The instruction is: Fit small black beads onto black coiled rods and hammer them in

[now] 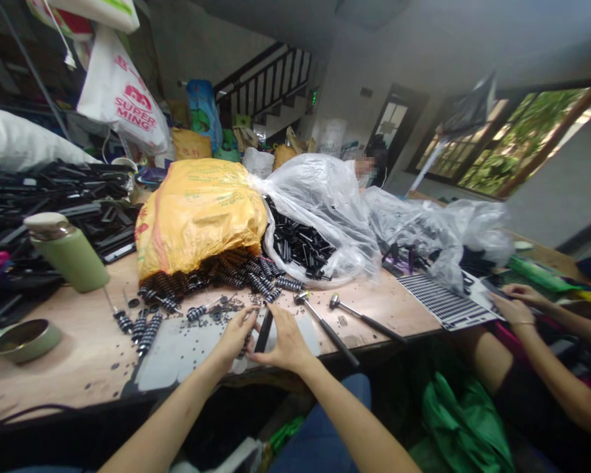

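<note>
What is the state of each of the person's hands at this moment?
Left hand: closed on a dark, ribbed cylindrical piece, partly hidden.
Right hand: holding a straight black bar.

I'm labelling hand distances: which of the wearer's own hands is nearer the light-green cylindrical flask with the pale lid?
Left. The left hand is right of the flask, nearer the camera; the right hand lies farther right, beyond the left hand.

The head view looks forward and down, close over the hands (286, 338) and table (86, 351).
</note>
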`<state>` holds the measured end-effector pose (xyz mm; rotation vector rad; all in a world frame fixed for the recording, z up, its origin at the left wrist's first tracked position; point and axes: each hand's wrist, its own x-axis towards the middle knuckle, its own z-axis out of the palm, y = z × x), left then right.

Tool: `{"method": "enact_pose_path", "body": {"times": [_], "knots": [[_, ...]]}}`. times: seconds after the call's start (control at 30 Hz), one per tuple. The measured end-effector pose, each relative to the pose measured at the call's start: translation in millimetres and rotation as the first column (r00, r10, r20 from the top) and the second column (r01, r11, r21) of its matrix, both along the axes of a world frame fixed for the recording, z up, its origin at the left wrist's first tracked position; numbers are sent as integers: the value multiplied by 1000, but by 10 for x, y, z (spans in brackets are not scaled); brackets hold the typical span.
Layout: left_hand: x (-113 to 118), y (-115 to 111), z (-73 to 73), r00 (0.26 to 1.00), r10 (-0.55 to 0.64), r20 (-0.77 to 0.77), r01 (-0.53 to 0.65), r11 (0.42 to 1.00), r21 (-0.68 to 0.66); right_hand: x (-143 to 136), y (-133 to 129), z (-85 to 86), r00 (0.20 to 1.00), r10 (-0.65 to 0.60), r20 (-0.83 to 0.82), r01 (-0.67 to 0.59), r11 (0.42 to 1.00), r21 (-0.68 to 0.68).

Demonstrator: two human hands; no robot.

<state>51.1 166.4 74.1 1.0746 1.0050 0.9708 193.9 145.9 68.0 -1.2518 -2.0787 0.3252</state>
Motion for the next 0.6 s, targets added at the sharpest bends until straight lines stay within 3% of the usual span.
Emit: {"method": "enact_pose_path", "body": {"times": [0.17, 0.3, 0.5, 0.6], "knots": [[-12, -24, -86, 998, 57, 35, -54, 996, -76, 131, -51, -216, 991, -129, -27, 126, 988, -87], [-26, -66, -14, 993, 86, 80, -75, 988, -132, 264, -44, -309, 962, -253, 100, 270, 932, -243], [-30, -122, 102, 994, 106, 25, -101, 984, -147, 325, -47, -158, 954, -241, 178, 287, 907, -308], [-22, -141, 127, 981, 175, 79, -158, 970, -183, 268, -100, 8, 990, -135, 25, 137, 953, -268]]}}
